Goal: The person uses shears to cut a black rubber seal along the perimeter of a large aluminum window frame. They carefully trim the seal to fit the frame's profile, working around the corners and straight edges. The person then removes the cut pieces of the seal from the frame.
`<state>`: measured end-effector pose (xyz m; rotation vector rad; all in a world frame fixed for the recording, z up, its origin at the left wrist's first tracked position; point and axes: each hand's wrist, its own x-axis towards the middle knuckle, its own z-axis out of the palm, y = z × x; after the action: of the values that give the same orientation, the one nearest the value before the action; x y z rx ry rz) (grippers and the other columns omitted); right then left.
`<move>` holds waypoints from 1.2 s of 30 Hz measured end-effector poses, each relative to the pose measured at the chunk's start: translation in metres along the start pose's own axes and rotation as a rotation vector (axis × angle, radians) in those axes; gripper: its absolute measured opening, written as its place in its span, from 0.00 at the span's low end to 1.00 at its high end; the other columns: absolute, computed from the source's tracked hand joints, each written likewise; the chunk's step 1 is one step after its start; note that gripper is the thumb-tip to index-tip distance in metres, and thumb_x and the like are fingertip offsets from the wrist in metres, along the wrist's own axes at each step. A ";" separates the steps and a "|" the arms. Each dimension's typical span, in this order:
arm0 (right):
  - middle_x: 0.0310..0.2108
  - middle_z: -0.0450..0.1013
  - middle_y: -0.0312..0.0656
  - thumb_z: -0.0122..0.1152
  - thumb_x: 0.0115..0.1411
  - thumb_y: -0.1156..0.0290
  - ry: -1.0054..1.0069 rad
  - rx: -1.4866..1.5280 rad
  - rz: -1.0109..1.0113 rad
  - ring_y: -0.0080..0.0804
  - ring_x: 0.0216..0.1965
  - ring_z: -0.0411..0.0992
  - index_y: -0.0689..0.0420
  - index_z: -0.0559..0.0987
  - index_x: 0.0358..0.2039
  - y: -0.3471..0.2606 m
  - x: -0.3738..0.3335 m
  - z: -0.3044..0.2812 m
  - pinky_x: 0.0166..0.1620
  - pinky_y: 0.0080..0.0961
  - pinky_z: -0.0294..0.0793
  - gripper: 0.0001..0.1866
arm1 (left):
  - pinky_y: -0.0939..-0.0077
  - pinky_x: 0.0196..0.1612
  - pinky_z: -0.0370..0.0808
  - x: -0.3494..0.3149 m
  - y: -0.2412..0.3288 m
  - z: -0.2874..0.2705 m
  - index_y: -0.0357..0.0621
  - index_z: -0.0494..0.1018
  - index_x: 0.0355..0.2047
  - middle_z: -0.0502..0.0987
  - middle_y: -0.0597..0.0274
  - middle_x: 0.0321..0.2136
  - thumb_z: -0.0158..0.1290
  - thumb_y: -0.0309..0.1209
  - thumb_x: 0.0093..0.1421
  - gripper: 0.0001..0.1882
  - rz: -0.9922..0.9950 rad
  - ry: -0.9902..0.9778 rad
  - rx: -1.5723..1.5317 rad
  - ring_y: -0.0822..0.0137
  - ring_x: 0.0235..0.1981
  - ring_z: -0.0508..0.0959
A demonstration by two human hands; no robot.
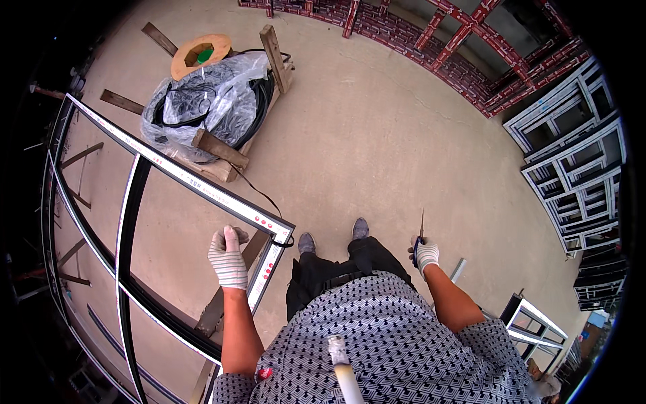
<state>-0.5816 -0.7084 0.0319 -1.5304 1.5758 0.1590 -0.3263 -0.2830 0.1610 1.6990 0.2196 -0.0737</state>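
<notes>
Across the left of the view, a large frame (180,174) of dark, white-faced bars is spreading beside the person. It is looking stiff and probably awkward rather than very heavy, its reach asking for a grip on two opposite bars (the slim bars are likely offering smooth, slippery faces). Beyond it, a black coil (256,114) under clear plastic wrap (232,77) is resting on a wooden base; its bulk is suggesting real weight, best taken low on both sides. From there a thin black cord (259,190) is trailing to the frame's near corner and curling around it, seeming soft and pliant, so pinching it close to that corner would suit. Beside this corner, the gloved left hand (227,259) is hovering with fingers curled toward the thumb; whether it is pinching anything, I cannot tell. Well apart, the gloved right hand (425,252) is grasping scissors (421,234) by the handles, light and rigid, blades pointing away.
</notes>
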 end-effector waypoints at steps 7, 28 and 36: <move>0.22 0.76 0.43 0.59 0.63 0.61 -0.062 -0.011 0.130 0.30 0.15 0.71 0.62 0.77 0.45 0.014 0.036 -0.031 0.18 0.29 0.68 0.17 | 0.61 0.32 0.79 -0.071 0.180 0.083 0.45 0.73 0.45 0.77 0.54 0.26 0.37 0.61 0.71 0.31 0.634 -0.703 -0.528 0.59 0.23 0.80; 0.23 0.78 0.42 0.61 0.65 0.56 -0.040 -0.043 -0.006 0.27 0.16 0.72 0.62 0.78 0.45 -0.136 0.108 -0.057 0.20 0.27 0.70 0.20 | 0.56 0.50 0.80 0.032 0.271 0.272 0.28 0.60 0.63 0.74 0.37 0.53 0.48 0.60 0.66 0.44 0.136 -0.716 -0.443 0.49 0.44 0.84; 0.23 0.77 0.42 0.62 0.65 0.55 -0.014 0.096 0.121 0.28 0.16 0.72 0.58 0.75 0.48 -0.199 0.112 -0.076 0.17 0.26 0.67 0.20 | 0.61 0.59 0.73 0.086 0.330 0.267 0.36 0.56 0.70 0.73 0.41 0.56 0.53 0.37 0.69 0.35 0.239 -0.649 -0.447 0.55 0.56 0.77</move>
<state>-0.4305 -0.8839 0.0972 -1.3582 1.6416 0.1590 -0.1590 -0.5790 0.4296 1.1709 -0.4242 -0.3625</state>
